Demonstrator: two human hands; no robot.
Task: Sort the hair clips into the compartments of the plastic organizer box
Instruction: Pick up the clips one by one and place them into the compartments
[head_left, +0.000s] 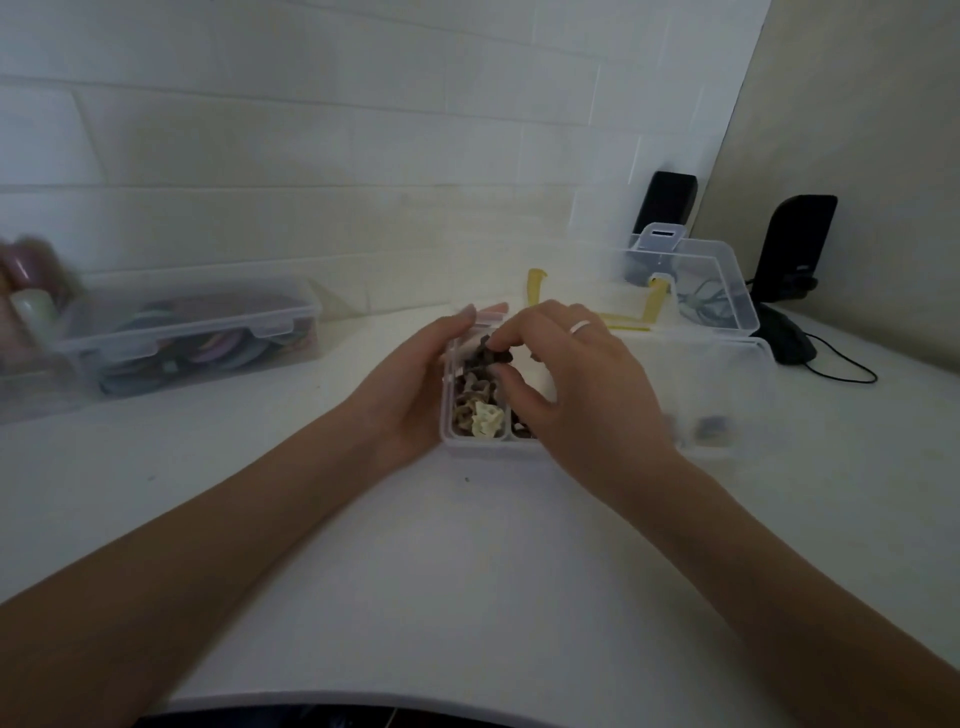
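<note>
On the white surface (467, 571), a closed clear storage box (192, 332) full of coloured bands sits well to the left, and a larger clear case (696, 280) with yellow latches stands open behind the work area. Two black speakers (795, 244) stand against the wall at the right, with a dark mouse (787, 338) and its cable beside them. Blurred bottles (28, 296) show at the far left edge.

The small plastic organizer box (488, 441) lies in the middle of the surface between the two hands. Two of its near compartments are visible; the rest is hidden by the right hand. The left compartment holds a heap of small hair clips (478, 400), brown, beige and one cream, too tangled to count.

The left hand (410, 379) is loosely curved, cupping the box's left wall with the fingertips at its far corner. The right hand (566, 379), wearing one ring, hovers over the box, thumb and forefinger pinched on a dark clip (493, 353) above the left compartment.
</note>
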